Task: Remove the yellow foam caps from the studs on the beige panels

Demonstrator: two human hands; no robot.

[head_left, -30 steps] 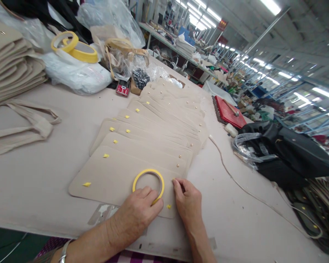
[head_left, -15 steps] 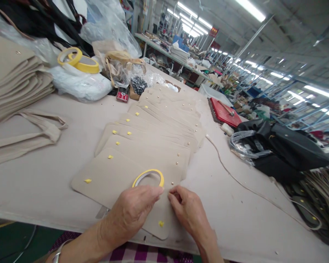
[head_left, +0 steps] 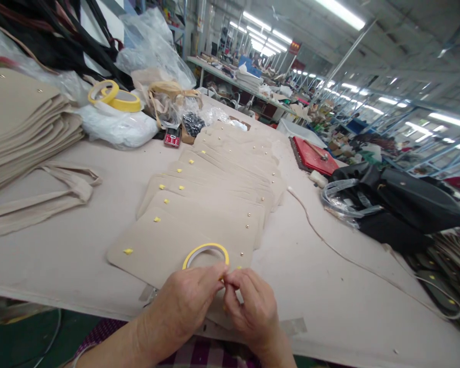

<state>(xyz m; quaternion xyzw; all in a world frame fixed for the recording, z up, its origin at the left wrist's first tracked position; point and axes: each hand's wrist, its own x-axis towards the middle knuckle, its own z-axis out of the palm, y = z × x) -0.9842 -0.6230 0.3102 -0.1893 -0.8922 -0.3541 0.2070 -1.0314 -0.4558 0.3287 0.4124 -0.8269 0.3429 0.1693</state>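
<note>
Your right hand (head_left: 253,304), fingertips pinched narrow, has just come in to meet your left hand (head_left: 187,294), gripping the yellow tape roll (head_left: 207,247) over the beige panel (head_left: 168,237), lower centre. Both now work the roll; can't tell whether the right pinches tape.

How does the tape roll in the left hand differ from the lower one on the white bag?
The held roll is in the left hand, over the beige panels; the lower roll lies on the white bag.
The hand hides part of the held roll; another roll overlaps the lower roll.
Both are yellow rings.
</note>
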